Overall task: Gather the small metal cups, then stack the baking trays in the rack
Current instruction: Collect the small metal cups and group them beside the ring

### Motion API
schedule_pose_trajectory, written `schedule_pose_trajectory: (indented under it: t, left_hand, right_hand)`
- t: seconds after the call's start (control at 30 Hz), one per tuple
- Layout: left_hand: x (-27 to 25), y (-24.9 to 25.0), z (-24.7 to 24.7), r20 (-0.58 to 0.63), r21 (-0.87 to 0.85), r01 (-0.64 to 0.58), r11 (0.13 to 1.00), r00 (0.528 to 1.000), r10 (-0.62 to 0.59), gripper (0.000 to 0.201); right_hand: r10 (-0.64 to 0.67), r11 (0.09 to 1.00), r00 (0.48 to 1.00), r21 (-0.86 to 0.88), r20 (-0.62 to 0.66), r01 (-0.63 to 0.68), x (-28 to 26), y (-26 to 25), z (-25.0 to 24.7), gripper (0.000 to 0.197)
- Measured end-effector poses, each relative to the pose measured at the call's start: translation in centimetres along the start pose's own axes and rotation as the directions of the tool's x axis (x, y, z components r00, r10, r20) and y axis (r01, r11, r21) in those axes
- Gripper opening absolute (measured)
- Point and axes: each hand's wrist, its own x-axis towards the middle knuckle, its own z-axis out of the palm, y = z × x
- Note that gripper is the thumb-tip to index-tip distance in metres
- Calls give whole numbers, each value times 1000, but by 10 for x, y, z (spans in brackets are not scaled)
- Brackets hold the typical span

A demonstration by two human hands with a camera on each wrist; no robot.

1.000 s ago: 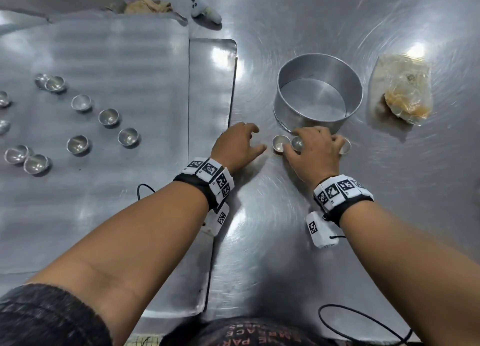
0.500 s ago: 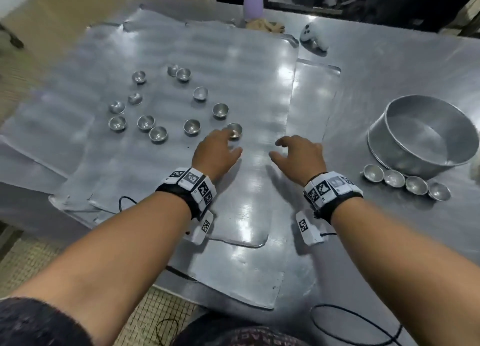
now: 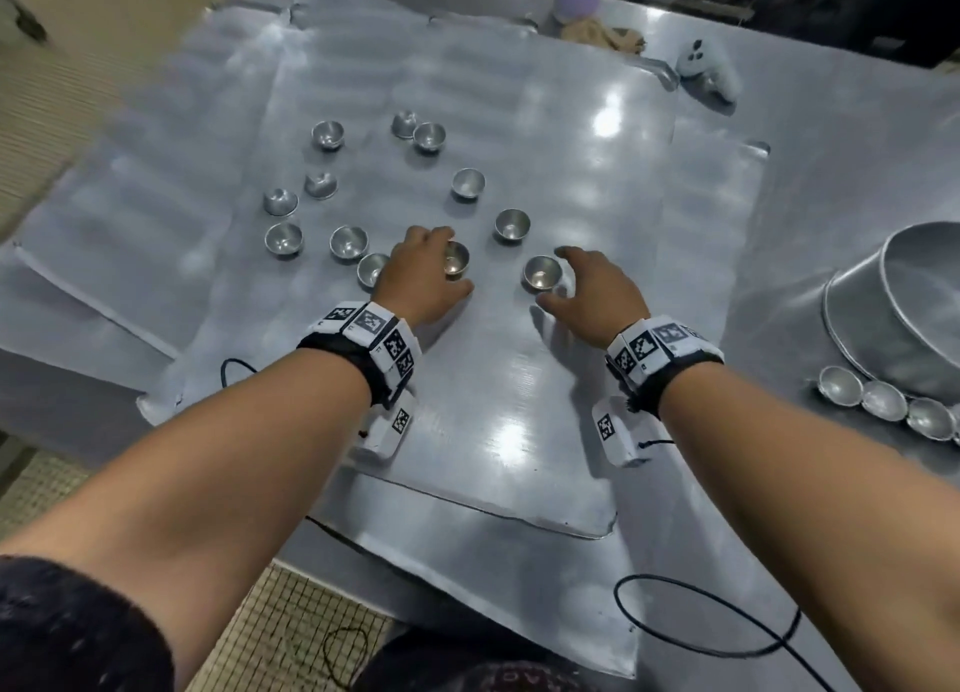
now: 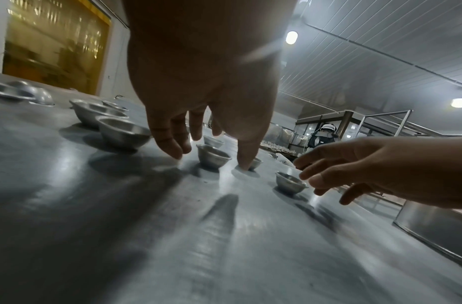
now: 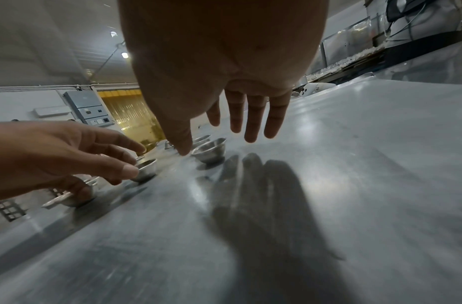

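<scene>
You had cool overhead light. Ceiling lamps (image 4: 291,37) showed in the left wrist view and threw white glare patches on the top baking tray (image 3: 602,120). A hard shadow lay under your right hand (image 5: 224,67). Wrist views were dim, smeared near the lens, bent at the edges. The head view's left edge blurred.

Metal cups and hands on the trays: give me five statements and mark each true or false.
1. The left hand reaches around a small cup. True.
2. The right hand has lifted a cup clear of the tray. False: the cup by the right hand sits on the baking tray, fingers spread beside it.
3. A row of cups lies beside the round pan. True.
4. The scattered cups are stacked in one tower. False: they sit apart, singly.
5. The round pan stands on the baking tray. False: it stands on the table.
</scene>
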Motion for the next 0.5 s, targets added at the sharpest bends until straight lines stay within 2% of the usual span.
schedule_pose_trajectory:
  t: [0.1, 0.2, 0.3, 0.5]
  left_hand:
    - [10, -5, 4, 30, -4, -15, 1000, 999, 15, 78]
    - [15, -6, 7, 24, 33, -40, 999, 999, 39, 63]
    - [15, -5, 7, 14, 28, -40, 999, 999, 39, 50]
    - [4, 1, 12, 29, 21, -79, 997, 996, 78, 49]
  right_hand:
    - [-18, 1000, 1000, 5, 13, 17, 10, -5, 5, 72]
    - [-11, 1000, 1000, -15, 18, 11, 15, -9, 11, 71]
    - [-1, 999, 1000, -39, 15, 2, 18, -12, 13, 64]
    - [-10, 995, 999, -95, 39, 13, 10, -13, 12, 43]
